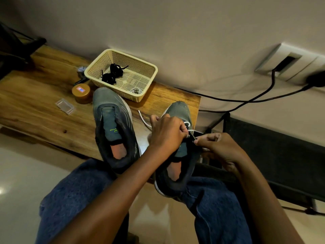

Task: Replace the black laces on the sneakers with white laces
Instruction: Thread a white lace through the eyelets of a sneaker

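Left hand (167,132) over right sneaker (177,155), basket (140,95) beyond.

Counter (44,95): wood, visible grain, low sheen; basket (147,67): perforated cream plastic; sneakers (112,124): grey knit cloth, matt; small case (65,106): clear plastic; trousers (73,194): blue denim.

The scene is dimly and warmly lit. A glare spot is seen on the floor (1,191) at the left edge. The wall (175,32) is shaded unevenly. Straight lines are bent by wide-angle distortion, and edges are rendered soft.
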The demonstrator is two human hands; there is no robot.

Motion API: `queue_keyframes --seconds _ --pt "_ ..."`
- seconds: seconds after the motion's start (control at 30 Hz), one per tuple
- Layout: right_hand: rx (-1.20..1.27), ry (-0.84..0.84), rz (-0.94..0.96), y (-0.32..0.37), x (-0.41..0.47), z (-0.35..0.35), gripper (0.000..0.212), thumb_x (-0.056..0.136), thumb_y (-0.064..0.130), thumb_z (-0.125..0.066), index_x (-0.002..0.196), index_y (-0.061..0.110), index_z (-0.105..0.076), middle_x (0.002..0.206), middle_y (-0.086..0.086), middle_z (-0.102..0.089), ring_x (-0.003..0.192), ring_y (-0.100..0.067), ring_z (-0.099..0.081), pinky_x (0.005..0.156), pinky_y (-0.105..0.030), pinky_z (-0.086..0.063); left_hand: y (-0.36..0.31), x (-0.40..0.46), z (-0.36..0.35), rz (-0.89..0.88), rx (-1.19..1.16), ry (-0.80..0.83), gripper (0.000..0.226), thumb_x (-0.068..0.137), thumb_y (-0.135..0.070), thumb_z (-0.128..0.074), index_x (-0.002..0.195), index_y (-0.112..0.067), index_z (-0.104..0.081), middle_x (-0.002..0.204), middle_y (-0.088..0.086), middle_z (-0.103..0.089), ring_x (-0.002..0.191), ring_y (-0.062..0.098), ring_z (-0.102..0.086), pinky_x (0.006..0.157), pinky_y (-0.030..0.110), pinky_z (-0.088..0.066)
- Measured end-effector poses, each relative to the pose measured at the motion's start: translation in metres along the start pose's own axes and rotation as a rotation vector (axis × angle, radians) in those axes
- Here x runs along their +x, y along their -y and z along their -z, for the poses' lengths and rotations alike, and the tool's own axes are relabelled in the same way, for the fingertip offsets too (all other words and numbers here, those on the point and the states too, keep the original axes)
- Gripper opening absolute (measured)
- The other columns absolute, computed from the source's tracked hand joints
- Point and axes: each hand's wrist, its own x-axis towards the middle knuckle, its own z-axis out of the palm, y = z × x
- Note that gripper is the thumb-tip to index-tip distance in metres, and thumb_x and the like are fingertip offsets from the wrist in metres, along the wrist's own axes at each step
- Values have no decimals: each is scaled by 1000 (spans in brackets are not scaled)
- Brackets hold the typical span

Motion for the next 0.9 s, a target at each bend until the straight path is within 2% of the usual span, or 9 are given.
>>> queue_keyframes --seconds 0.1,0.17,0.23,0.37,0.47,0.6,0.77,0.83,0.9 --pt "3 -10 18 -2 3 -3 9 87 1 -62 90 4 -70 79 -7 -69 60 -3 -64 49 -15 -49 -3 0 7 -58 1 7 20 75 -49 -73 61 -43 -59 86 -11 -65 107 17 -46 74 29 -14" --pt "-23 -14 39 -3 5 -5 13 88 -1 -60 90 6 -71 85 -12 -69 69 -10 -64 57 -19 -53 -6 -1 13 -111 -1 21 10 77 -44 -73 71 -39 -67 85 -12 -68 106 10 -46 74 30 -13" --pt "-48 -18 68 -4 7 -6 16 88 -2 -59 84 7 -71 86 -14 -67 74 -15 -62 61 -19 -53 -7 -2 18 -148 -24 31 10 76 -42 -74 73 -37 -66 81 -12 -69 102 6 -49 77 32 -16" --pt "-112 -24 129 -5 10 -7 11 87 0 -62 82 6 -71 78 -10 -66 60 -4 -60 50 -13 -47 -10 -3 20 -190 -115 91 10 77 -39 -74 76 -34 -65 74 -14 -68 90 0 -52 71 32 -13" --pt "-185 -20 173 -6 11 -6 9 86 -1 -62 88 -6 -70 72 -9 -63 51 2 -55 48 -11 -44 -9 -2 21 -193 -182 137 11 77 -36 -75 78 -32 -65 69 -17 -65 82 -4 -53 70 32 -13" --pt "-245 -20 200 -7 11 -4 15 84 -8 -57 92 -20 -62 75 -15 -57 58 -6 -52 49 -11 -43 -5 3 24 -184 -209 160 14 78 -30 -75 75 -33 -61 65 -19 -64 82 -6 -57 71 32 -15" --pt "-257 -23 211 -7 12 -6 14 82 -7 -58 91 -14 -66 74 -16 -59 68 -20 -52 56 -20 -45 -4 6 24 -188 -216 222 17 79 -31 -74 73 -34 -58 68 -25 -66 84 -12 -55 71 32 -14" --pt "-268 -28 219 -7 12 -7 12 82 -5 -60 89 -10 -69 74 -22 -62 69 -21 -53 62 -27 -45 -4 7 23 -187 -214 239 17 78 -32 -75 74 -34 -58 69 -25 -67 88 -11 -56 71 33 -15" --pt "-275 -27 229 -7 12 -7 13 83 -3 -61 89 -11 -68 79 -32 -62 69 -20 -53 63 -29 -45 -4 7 22 -181 -213 239 15 78 -33 -74 79 -33 -60 71 -24 -67 91 -9 -56 73 33 -15"
